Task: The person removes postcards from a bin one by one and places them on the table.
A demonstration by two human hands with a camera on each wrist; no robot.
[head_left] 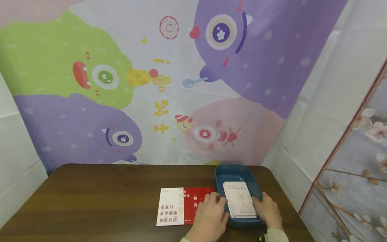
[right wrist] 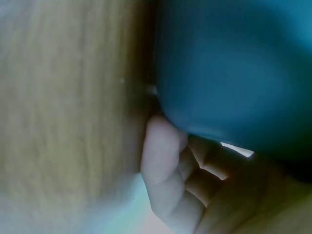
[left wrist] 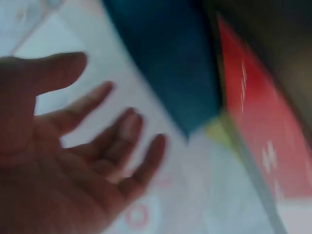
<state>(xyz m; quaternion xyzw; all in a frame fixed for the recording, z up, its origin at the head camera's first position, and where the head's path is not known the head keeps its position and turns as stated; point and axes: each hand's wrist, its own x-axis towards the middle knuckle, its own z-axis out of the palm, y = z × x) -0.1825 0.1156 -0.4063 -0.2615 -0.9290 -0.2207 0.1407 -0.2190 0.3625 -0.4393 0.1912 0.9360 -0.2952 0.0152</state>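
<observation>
A blue plastic tray [head_left: 222,169] stands at the right end of the table, with a stack of white printed cards [head_left: 240,200] lying in it. My right hand [head_left: 271,212] grips the tray's right side. In the right wrist view its fingers [right wrist: 163,146] curl against the tray's outer wall [right wrist: 219,87], and the thumb is hidden there. My left hand [head_left: 209,216] hovers by the tray's left edge, over a red card [head_left: 189,201]. In the left wrist view its fingers [left wrist: 129,129] are spread and loosely bent, with nothing held.
A white card [head_left: 170,208] with red print lies on the dark wooden table [head_left: 99,201], left of the red one. A cartoon-printed cloth [head_left: 163,144] hangs along the table's back edge. White cloth panels [head_left: 293,144] close off both sides.
</observation>
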